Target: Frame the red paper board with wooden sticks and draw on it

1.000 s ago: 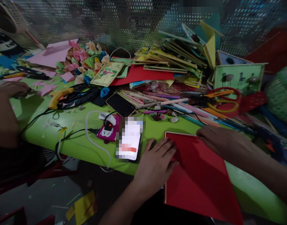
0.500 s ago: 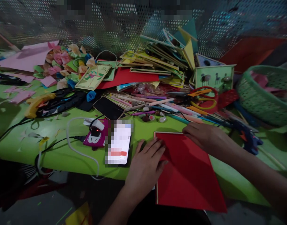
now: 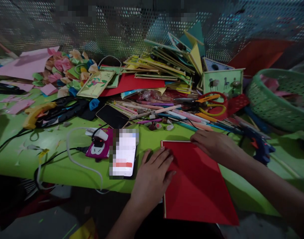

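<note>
A red sheet of paper point(image 3: 199, 186) lies on the green table point(image 3: 67, 166), hanging over its near edge. My left hand point(image 3: 153, 174) rests flat on the sheet's left edge, fingers stretched out. My right hand point(image 3: 212, 144) presses on the sheet's far edge near the upper right, fingers bent down onto the paper. A lit phone point(image 3: 124, 153) lies just left of my left hand.
A pink charger block point(image 3: 98, 147) with cables sits by the phone. Behind are a dark phone point(image 3: 112, 116), pencils and sticks point(image 3: 166, 111), orange scissors point(image 3: 211, 101), stacked cards point(image 3: 164, 64), paper flowers point(image 3: 67, 71), a glue gun point(image 3: 36, 113) and a green basket point(image 3: 278, 99).
The view has swung to the right, bringing the green basket into sight. Both hands stay on the red sheet in about the same places.
</note>
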`<state>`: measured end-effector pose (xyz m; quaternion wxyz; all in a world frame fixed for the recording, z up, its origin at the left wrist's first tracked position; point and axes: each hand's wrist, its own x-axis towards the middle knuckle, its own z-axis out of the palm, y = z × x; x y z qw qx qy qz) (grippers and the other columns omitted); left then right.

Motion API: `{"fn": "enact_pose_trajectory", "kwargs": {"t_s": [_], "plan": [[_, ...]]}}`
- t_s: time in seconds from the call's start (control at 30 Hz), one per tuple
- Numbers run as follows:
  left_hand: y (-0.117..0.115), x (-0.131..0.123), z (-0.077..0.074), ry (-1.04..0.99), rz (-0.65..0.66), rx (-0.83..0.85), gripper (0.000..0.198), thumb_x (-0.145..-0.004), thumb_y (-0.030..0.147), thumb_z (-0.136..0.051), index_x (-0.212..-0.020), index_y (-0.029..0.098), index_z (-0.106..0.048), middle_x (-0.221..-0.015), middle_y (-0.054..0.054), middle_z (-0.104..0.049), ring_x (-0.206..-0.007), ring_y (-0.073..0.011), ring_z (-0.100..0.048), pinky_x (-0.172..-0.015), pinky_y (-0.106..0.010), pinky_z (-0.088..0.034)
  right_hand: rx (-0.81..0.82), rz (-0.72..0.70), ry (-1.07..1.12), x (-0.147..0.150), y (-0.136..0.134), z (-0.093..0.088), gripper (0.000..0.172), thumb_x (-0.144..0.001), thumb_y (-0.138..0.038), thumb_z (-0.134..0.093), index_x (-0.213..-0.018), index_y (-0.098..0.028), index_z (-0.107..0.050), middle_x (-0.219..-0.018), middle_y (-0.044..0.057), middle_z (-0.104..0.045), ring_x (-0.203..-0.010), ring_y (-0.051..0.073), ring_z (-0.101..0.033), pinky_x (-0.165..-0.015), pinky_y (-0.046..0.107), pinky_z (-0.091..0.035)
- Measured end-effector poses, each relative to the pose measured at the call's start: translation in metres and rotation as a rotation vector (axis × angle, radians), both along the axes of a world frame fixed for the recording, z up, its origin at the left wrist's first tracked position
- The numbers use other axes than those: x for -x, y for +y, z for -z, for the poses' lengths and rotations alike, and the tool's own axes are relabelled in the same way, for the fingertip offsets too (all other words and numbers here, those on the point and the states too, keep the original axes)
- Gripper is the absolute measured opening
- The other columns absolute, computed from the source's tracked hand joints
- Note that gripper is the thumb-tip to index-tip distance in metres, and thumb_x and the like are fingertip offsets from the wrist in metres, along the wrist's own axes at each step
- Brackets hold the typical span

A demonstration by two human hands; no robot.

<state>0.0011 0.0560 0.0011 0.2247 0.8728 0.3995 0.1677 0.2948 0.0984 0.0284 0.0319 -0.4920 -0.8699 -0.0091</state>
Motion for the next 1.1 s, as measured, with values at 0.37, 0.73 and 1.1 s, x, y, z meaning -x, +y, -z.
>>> {"fn": "enact_pose_trajectory", "kwargs": {"t_s": [0.37, 0.73, 1.1], "plan": [[0.0, 0.0, 0.003, 0.018, 0.003, -0.056, 0.039, -0.109, 0.033, -0.051, -0.146, 0.025, -0.058, -0.158, -0.002, -0.057, -0.149, -0.0247, -0.049, -0.125, -0.059, -0.036, -0.098, 0.118, 0.214, -0.015, -0.015, -0.022, 0.02, -0.103, -0.028, -0.049, -0.103, -0.024, -0.069, -0.099, 0.007, -0.078, -0.089, 0.023, -0.075, -0.075, 0.035, -0.054], [0.0, 0.0, 0.008, 0.013, -0.026, -0.174, 0.04, -0.108, 0.027, -0.052, -0.147, 0.025, -0.057, -0.157, -0.002, -0.058, -0.146, -0.0251, -0.053, -0.123, -0.055, -0.038, -0.212, 0.294, 0.345, -0.041, -0.054, -0.005, 0.018, -0.103, -0.031, -0.056, -0.106, -0.023, -0.072, -0.099, 0.006, -0.078, -0.09, 0.021, -0.075, -0.08, 0.035, -0.058], [0.01, -0.01, -0.006, 0.172, -0.053, -0.213, 0.046, -0.109, 0.033, -0.049, -0.153, 0.021, -0.051, -0.16, -0.007, -0.054, -0.148, -0.0281, -0.05, -0.122, -0.057, -0.04, -0.33, 0.163, 0.299, -0.044, -0.06, 0.027, 0.023, -0.1, -0.023, -0.06, -0.114, -0.023, -0.078, -0.107, 0.007, -0.082, -0.097, 0.023, -0.075, -0.084, 0.039, -0.056]]}}
